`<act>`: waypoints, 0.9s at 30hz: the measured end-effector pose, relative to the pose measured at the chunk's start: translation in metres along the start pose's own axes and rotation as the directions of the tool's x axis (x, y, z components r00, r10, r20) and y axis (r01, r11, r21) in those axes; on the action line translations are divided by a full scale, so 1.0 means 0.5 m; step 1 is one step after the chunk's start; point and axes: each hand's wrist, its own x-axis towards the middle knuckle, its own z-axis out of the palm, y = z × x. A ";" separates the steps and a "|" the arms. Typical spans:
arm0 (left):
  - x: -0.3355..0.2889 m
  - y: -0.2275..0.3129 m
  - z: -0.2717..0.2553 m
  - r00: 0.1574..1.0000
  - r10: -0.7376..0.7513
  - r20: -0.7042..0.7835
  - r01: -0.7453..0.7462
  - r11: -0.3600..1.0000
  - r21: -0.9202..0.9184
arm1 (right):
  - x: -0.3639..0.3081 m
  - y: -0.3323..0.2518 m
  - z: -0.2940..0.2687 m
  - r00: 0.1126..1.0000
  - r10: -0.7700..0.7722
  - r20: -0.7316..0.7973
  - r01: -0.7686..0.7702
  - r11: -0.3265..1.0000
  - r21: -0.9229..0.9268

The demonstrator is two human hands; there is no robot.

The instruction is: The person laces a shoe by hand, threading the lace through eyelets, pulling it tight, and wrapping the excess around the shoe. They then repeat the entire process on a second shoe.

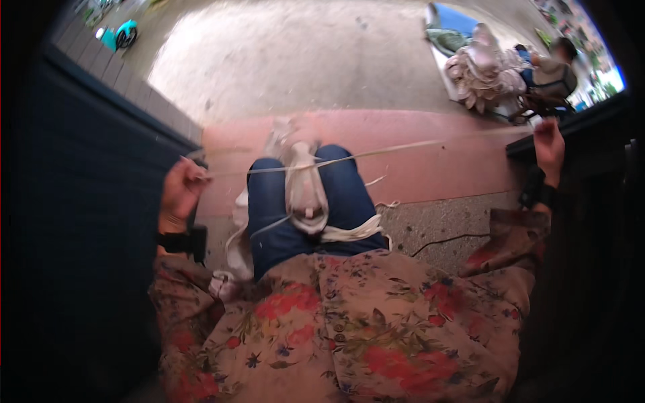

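Observation:
A thin pale cord point(400, 146) stretches above my knees, nearly straight, from one hand to the other. Its left end is pinched in my left hand point(184, 185), out to the left of my knees. Far to the right and a little higher, my right hand point(549, 149) closes on the other end. Between my thighs lies a long beige cloth piece point(306, 191) with a rounded near end; its exact kind is unclear. Across my right thigh rests a bundle of off-white cords point(353, 232). Another pale cloth strip point(238, 245) hangs beside my left thigh.
Dark door panels point(87, 201) flank me on both sides. Ahead is a reddish step point(430, 161), then pale ground. At the far right, a seated person point(554, 70) is beside a pile of beige pieces point(484, 74). A thin dark cable point(447, 240) runs along the floor.

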 end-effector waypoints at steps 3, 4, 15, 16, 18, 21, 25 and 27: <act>-0.071 0.173 -0.096 0.964 0.260 -0.056 -0.264 0.962 -0.072 | -0.057 0.052 -0.125 0.978 0.095 -0.185 -0.100 0.995 -0.017; -0.113 0.243 -0.127 0.942 0.304 -0.140 -0.324 0.934 -0.152 | -0.068 0.072 -0.138 0.952 0.060 -0.299 -0.075 0.996 -0.039; -0.104 0.120 -0.166 0.883 0.034 -0.468 -0.012 0.999 0.048 | -0.262 0.595 0.300 0.762 0.543 0.352 0.006 0.538 -0.843; -0.066 0.060 -0.121 0.924 -0.105 -0.367 0.134 0.989 0.055 | -0.285 0.632 0.335 0.702 0.553 0.449 0.168 0.483 -0.859; -0.010 -0.054 -0.025 0.942 -0.156 -0.297 0.249 0.919 0.305 | -0.291 0.697 0.387 0.566 0.537 0.625 0.411 0.473 -0.779; 0.029 -0.175 0.093 0.964 -0.250 -0.095 0.266 0.877 0.400 | -0.272 0.740 0.406 0.677 0.299 0.673 0.663 0.150 -0.734; 0.062 -0.249 0.156 0.978 -0.170 -0.122 0.209 0.738 0.641 | -0.254 0.768 0.401 0.796 0.250 0.551 0.533 0.140 -0.834; 0.076 -0.265 0.159 0.997 0.027 -0.068 0.041 0.566 0.823 | -0.258 0.779 0.398 0.794 0.207 0.571 0.558 0.122 -0.821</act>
